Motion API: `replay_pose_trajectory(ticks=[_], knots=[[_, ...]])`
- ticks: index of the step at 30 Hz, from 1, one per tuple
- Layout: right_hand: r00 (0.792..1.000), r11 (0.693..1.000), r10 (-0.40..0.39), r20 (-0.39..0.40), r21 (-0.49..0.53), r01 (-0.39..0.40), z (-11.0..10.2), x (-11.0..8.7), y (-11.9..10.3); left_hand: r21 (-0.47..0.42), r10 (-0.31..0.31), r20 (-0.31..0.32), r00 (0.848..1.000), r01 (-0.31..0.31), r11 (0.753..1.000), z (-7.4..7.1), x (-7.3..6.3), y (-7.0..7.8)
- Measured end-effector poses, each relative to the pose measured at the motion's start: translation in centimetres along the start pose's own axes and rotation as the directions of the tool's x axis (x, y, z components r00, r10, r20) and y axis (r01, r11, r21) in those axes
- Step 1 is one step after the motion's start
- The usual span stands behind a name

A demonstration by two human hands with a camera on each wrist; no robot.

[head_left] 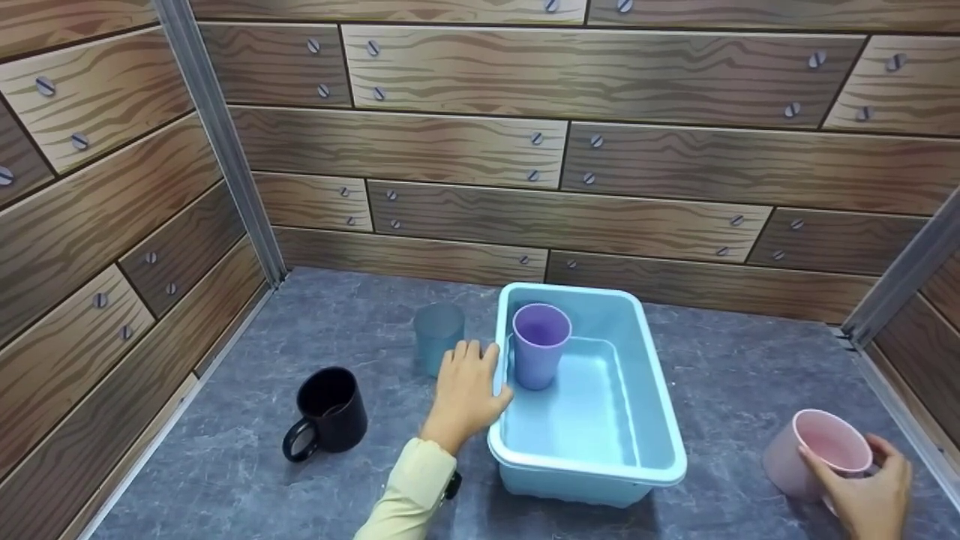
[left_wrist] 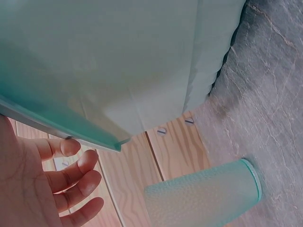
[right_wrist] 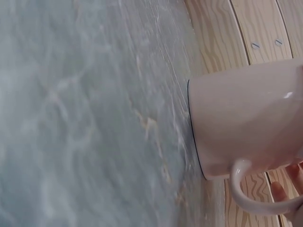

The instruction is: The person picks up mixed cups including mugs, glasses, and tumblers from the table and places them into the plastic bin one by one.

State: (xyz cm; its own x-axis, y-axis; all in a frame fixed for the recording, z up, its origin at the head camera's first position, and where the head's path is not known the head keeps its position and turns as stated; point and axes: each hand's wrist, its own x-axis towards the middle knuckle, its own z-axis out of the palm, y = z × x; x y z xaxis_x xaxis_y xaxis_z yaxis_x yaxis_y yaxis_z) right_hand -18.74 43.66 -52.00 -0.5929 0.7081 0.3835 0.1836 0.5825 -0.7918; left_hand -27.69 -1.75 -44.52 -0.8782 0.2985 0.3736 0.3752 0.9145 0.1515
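A light blue basin (head_left: 585, 466) stands on a dark grey, marbled surface (head_left: 720, 390), right of the middle of the scene. Inside it, by the left wall towards the far end, a purple cup (head_left: 537, 364) stands with its mouth up.

The left hand (head_left: 463, 391) lies at the basin's left rim, its thumb over the edge and its other fingers loosely extended along the outside, slightly apart. A pale yellow sleeve (head_left: 417, 476) covers that forearm, with a dark band (head_left: 453, 484) at the wrist.

Just beyond these fingers, left of the basin, is a translucent blue cup (head_left: 439, 341) with a pebbled side. Farther left and nearer stands a black mug (head_left: 346, 426), its handle turned to the near left.

At the near right, well apart from the basin, the right hand (head_left: 874, 487) holds a pink mug (head_left: 784, 459), thumb against the near side and fingers at the right by the handle. Whether the mug's base touches the surface is unclear. Wood-patterned walls (head_left: 600, 82) enclose the area.
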Motion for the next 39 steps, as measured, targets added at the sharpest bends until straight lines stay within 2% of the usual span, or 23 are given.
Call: replay_pose_trajectory(ticks=[15,21,30,39], knots=[[0.998,0.999,-0.038,-0.051,-0.002,0.038,0.7,0.1,0.1,-0.012,0.005,-0.014,1.0,-0.005,1.0,0.0,-0.1,0.0],[0.998,0.996,0.057,-0.042,0.078,-0.053,0.4,-0.2,0.5,-0.024,-0.001,-0.008,1.0,0.001,1.0,0.0,-0.1,0.0],[0.978,0.959,0.206,0.008,0.195,-0.204,0.0,-0.6,1.3,-0.019,-0.009,0.011,1.0,0.009,1.0,0.0,0.0,-0.1],[0.972,0.947,0.233,0.021,0.224,-0.232,0.1,-0.8,1.0,-0.026,0.01,-0.018,1.0,-0.01,1.0,0.2,0.0,-0.1]])
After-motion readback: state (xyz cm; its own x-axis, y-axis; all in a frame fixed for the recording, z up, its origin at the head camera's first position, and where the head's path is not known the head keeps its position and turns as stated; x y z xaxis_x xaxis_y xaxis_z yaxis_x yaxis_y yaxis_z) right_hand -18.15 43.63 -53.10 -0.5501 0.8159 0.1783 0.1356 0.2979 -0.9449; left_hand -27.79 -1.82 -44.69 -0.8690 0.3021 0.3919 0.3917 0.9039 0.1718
